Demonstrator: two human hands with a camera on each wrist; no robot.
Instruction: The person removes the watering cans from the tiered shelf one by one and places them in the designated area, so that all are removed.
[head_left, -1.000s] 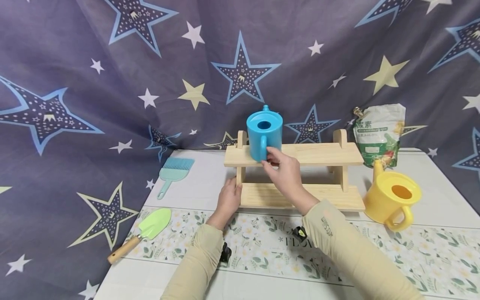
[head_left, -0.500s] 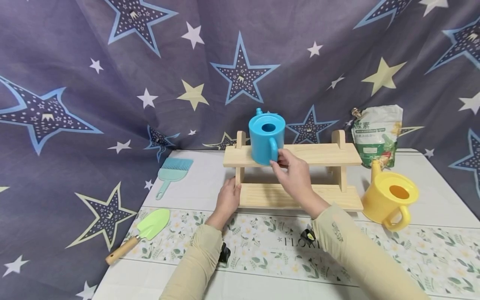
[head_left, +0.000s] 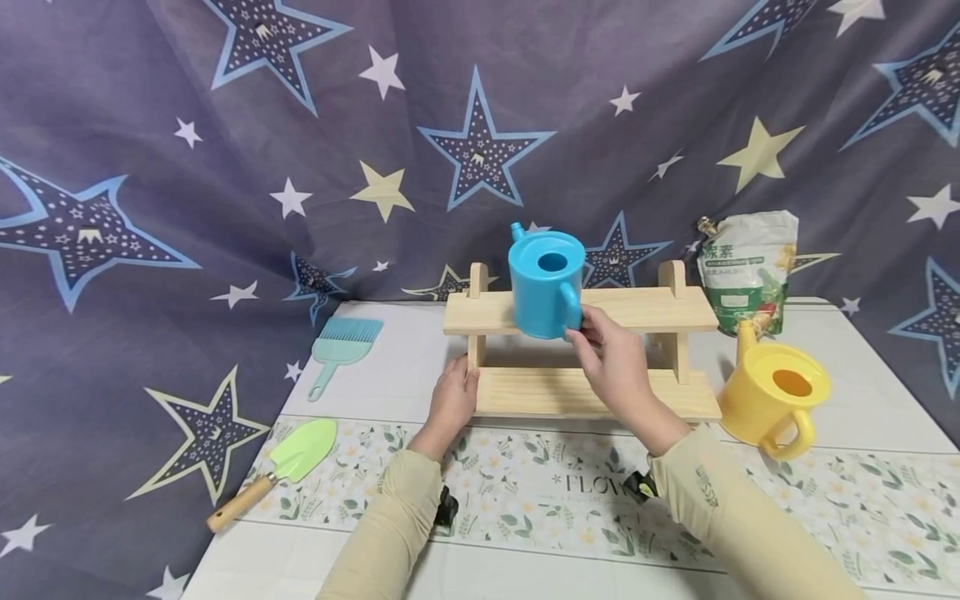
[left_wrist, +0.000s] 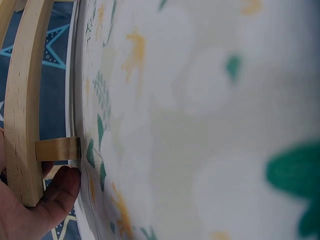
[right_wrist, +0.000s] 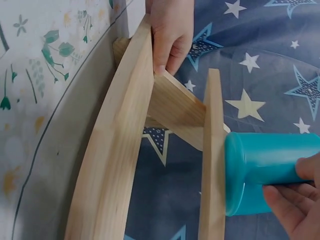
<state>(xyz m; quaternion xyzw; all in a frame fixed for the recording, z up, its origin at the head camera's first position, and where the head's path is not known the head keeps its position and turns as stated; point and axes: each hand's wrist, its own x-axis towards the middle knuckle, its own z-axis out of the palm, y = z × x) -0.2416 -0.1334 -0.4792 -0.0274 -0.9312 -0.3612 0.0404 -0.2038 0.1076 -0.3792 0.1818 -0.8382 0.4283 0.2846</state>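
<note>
A blue watering can [head_left: 547, 287] stands upright at the front of the upper board of a two-tier wooden shelf [head_left: 645, 310], left of its middle. My right hand [head_left: 618, 362] pinches the lower part of its handle. In the right wrist view, the watering can [right_wrist: 265, 155] has its base against or very near the upper board [right_wrist: 212, 150]; I cannot tell whether it touches. My left hand [head_left: 452, 396] grips the left end of the lower board [head_left: 540, 392]. In the left wrist view, the left hand [left_wrist: 35, 217] has its fingers curled about that board's end.
A yellow watering can [head_left: 757, 400] stands right of the shelf, with a white and green pouch [head_left: 750, 271] behind it. A small teal brush [head_left: 341, 346] and a green trowel [head_left: 300, 450] with a wooden handle lie on the left. A star-patterned curtain [head_left: 570, 100] hangs behind.
The blue watering can has shifted right and slightly forward along the upper board, its spout now pointing back left. My right hand has moved with it; the left hand keeps its hold.
</note>
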